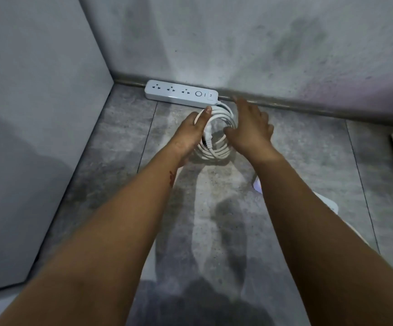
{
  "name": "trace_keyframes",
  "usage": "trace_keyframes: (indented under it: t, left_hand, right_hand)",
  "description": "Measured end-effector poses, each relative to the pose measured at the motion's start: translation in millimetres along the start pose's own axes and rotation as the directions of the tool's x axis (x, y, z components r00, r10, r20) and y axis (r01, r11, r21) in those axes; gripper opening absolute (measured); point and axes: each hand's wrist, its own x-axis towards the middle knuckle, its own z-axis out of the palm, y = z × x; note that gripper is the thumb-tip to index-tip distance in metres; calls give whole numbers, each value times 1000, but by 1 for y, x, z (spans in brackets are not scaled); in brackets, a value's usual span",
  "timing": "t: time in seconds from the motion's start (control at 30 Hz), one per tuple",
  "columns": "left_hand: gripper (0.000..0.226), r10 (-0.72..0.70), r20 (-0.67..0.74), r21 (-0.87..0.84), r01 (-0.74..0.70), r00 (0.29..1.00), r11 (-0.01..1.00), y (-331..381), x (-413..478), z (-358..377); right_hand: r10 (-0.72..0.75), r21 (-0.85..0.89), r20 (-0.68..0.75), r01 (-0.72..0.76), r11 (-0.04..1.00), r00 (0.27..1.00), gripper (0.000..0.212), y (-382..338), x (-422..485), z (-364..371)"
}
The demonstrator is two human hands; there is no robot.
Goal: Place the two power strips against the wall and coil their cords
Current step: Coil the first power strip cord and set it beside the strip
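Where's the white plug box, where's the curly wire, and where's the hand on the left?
power strip (179,93), head view, on its top face.
coiled cord (216,152), head view, on its near loops.
left hand (190,131), head view, on its back.

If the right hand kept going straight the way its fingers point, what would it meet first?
The right hand points toward the grey baseboard at the foot of the wall, just right of the white power strip. It would probably meet that first, though depth is unclear.
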Motion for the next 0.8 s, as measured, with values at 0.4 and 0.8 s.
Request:
trace_keyframes:
  t: [0.4,0.8]
  left_hand:
    - [63,-23,105,-87,32,994,996,25,9,-2]
    - [71,-108,96,-295,132,989,946,9,25,1]
  right_hand:
    - [-32,35,67,29,999,997,27,19,34,9]
    - [330,396,79,-334,856,941,30,20,43,32]
